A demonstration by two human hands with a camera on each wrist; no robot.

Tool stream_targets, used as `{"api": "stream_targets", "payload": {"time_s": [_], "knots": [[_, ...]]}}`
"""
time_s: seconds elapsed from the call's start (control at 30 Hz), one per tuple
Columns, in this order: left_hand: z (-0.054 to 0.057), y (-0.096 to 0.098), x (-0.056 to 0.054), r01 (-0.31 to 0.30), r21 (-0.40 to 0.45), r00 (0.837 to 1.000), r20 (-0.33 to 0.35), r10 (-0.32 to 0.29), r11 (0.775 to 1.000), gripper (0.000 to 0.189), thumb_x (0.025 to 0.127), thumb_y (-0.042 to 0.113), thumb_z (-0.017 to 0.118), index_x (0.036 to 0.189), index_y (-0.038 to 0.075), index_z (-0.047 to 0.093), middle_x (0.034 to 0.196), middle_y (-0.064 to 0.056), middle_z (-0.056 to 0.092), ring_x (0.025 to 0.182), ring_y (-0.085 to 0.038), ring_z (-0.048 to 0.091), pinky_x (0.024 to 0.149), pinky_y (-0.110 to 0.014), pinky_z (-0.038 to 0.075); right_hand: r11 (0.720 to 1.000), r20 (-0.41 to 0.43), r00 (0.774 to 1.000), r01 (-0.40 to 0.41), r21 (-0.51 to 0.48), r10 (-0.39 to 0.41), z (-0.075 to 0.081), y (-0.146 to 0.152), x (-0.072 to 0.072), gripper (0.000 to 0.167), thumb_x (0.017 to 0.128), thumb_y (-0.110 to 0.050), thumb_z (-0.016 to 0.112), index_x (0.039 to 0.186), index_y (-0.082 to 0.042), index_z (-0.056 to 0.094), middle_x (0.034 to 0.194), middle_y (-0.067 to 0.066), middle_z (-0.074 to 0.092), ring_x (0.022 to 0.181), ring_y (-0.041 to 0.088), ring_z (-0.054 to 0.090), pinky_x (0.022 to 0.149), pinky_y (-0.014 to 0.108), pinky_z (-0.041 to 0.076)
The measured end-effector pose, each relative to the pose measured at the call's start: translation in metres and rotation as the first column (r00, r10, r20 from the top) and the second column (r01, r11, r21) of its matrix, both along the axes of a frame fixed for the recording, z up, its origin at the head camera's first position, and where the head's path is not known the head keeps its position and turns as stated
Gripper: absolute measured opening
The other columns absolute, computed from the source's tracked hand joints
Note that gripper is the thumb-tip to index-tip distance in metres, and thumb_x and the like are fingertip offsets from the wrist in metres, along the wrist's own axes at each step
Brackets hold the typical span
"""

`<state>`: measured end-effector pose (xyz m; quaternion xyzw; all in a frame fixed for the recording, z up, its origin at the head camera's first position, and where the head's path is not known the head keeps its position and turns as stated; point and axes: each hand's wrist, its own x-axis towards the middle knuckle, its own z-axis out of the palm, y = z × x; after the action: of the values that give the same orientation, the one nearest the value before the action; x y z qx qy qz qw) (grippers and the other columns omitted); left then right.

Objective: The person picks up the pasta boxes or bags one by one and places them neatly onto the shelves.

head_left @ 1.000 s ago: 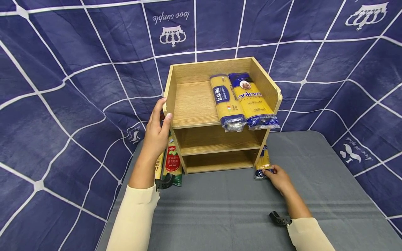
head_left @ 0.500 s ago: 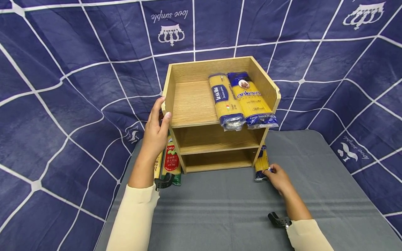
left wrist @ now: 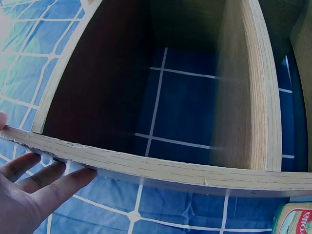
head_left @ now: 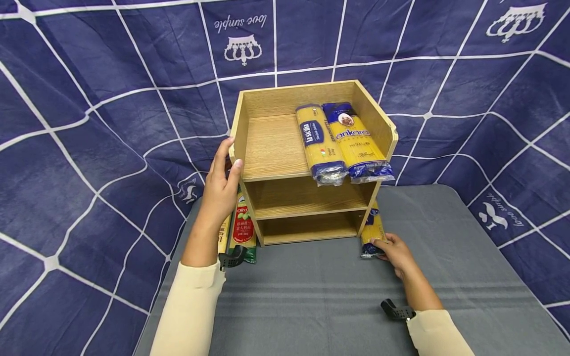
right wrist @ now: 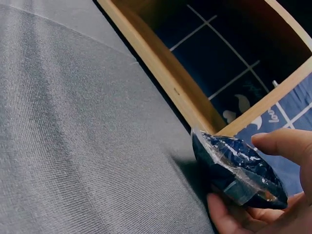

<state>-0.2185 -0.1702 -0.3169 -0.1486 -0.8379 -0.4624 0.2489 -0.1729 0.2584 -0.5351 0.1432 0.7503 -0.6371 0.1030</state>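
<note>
My left hand (head_left: 219, 190) grips the left side panel of a small wooden shelf (head_left: 271, 143). In the left wrist view its fingers (left wrist: 68, 187) lie along the panel's outer face, with the thumb tip across the edge. Low on the right, my right hand (head_left: 396, 252) holds the near end of a yellow and blue spaghetti pack (head_left: 373, 232), which lies alongside the shelf. Up close in the right wrist view, the thumb is over the pack's crinkled dark blue end (right wrist: 239, 165) and the fingers are beneath. The pack's far part is hidden behind the shelf.
On the top deck, a La Sicilia spaghetti pack (head_left: 318, 141) lies beside an Ankara pack (head_left: 356, 141); both overhang the front. Left of the shelf lie a red-labelled Olivo pack (head_left: 243, 230) and a yellow pack (head_left: 223, 237). Blue patterned cloth (head_left: 133, 118) surrounds the grey table (head_left: 311, 296).
My right thumb has shifted slightly further over the end of the spaghetti pack. The view moved slightly at first. My left hand and the shelf stay in place.
</note>
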Motion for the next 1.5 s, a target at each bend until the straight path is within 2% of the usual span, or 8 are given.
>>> {"api": "stream_targets", "payload": {"time_s": [0.1, 0.23, 0.43, 0.67, 0.8, 1.07, 1.3, 1.5], "knots": [[0.000, 0.000, 0.000, -0.002, 0.001, 1.000, 0.000, 0.002, 1.000, 0.050, 0.107, 0.034, 0.049, 0.154, 0.039, 0.034, 0.160, -0.007, 0.040, 0.135, -0.033, 0.052, 0.112, -0.056, 0.041, 0.994, 0.006, 1.000, 0.005, -0.108, -0.004, 0.000, 0.002, -0.001, 0.065, 0.100, -0.018, 0.061, 0.147, 0.014, 0.029, 0.094, -0.009, 0.065, 0.079, -0.002, 0.066, 0.074, 0.021, 0.059], [0.001, -0.001, 0.000, -0.007, 0.003, 1.000, 0.002, 0.007, 1.000, 0.050, 0.107, 0.034, 0.049, 0.154, 0.039, 0.034, 0.160, -0.007, 0.040, 0.136, -0.033, 0.051, 0.112, -0.056, 0.041, 0.982, 0.023, 1.000, 0.013, -0.187, -0.009, 0.000, 0.001, -0.003, 0.062, 0.100, -0.016, 0.062, 0.145, 0.014, 0.031, 0.087, -0.008, 0.064, 0.078, 0.003, 0.068, 0.073, 0.025, 0.061], [0.001, -0.001, -0.001, -0.001, 0.002, 1.000, -0.001, 0.001, 1.000, 0.050, 0.107, 0.034, 0.049, 0.154, 0.038, 0.034, 0.160, -0.007, 0.039, 0.136, -0.034, 0.051, 0.112, -0.056, 0.041, 0.973, 0.028, 1.000, 0.018, -0.230, -0.012, -0.002, 0.002, -0.003, 0.055, 0.100, -0.016, 0.061, 0.141, 0.009, 0.033, 0.089, -0.008, 0.064, 0.079, 0.003, 0.068, 0.073, 0.025, 0.061], [0.001, -0.001, -0.001, 0.006, 0.002, 1.000, -0.004, -0.006, 1.000, 0.049, 0.107, 0.034, 0.048, 0.154, 0.037, 0.034, 0.160, -0.007, 0.039, 0.138, -0.032, 0.049, 0.114, -0.055, 0.039, 0.950, 0.033, 0.999, 0.028, -0.312, -0.019, -0.007, 0.006, -0.001, 0.051, 0.101, -0.014, 0.060, 0.141, 0.002, 0.034, 0.090, -0.010, 0.066, 0.082, 0.004, 0.068, 0.073, 0.025, 0.060], [0.000, -0.002, -0.001, -0.001, -0.004, 1.000, -0.005, 0.001, 1.000, 0.050, 0.107, 0.034, 0.049, 0.154, 0.037, 0.034, 0.160, -0.007, 0.039, 0.140, -0.031, 0.047, 0.115, -0.057, 0.037, 0.943, 0.030, 0.999, 0.024, -0.333, -0.015, -0.006, 0.006, 0.000, 0.051, 0.101, -0.012, 0.060, 0.143, 0.000, 0.033, 0.092, -0.009, 0.066, 0.084, 0.004, 0.068, 0.074, 0.026, 0.060], [0.000, -0.002, -0.001, 0.009, 0.004, 1.000, -0.012, -0.009, 1.000, 0.050, 0.107, 0.032, 0.049, 0.154, 0.037, 0.034, 0.159, -0.007, 0.040, 0.135, -0.032, 0.052, 0.113, -0.055, 0.040, 0.914, -0.026, 1.000, -0.021, -0.404, 0.011, -0.007, 0.008, 0.005, 0.053, 0.102, -0.006, 0.052, 0.148, 0.000, 0.026, 0.098, -0.010, 0.065, 0.092, 0.004, 0.067, 0.081, 0.028, 0.060], [0.000, -0.001, -0.002, 0.013, 0.003, 1.000, -0.010, -0.013, 1.000, 0.050, 0.107, 0.032, 0.049, 0.155, 0.036, 0.034, 0.159, -0.007, 0.040, 0.134, -0.034, 0.053, 0.111, -0.056, 0.041, 0.898, -0.023, 0.999, 0.018, -0.439, -0.032, -0.005, 0.010, 0.008, 0.055, 0.101, -0.003, 0.051, 0.150, -0.004, 0.025, 0.099, -0.010, 0.064, 0.091, 0.005, 0.067, 0.079, 0.028, 0.060], [0.000, -0.001, -0.002, 0.009, 0.002, 1.000, -0.007, -0.009, 1.000, 0.050, 0.107, 0.032, 0.050, 0.154, 0.037, 0.034, 0.159, -0.006, 0.040, 0.134, -0.033, 0.053, 0.111, -0.055, 0.042, 0.886, -0.021, 0.999, 0.020, -0.464, -0.034, -0.003, 0.010, 0.011, 0.061, 0.101, -0.004, 0.053, 0.153, -0.003, 0.020, 0.101, -0.010, 0.064, 0.092, 0.005, 0.067, 0.080, 0.027, 0.059]]}}
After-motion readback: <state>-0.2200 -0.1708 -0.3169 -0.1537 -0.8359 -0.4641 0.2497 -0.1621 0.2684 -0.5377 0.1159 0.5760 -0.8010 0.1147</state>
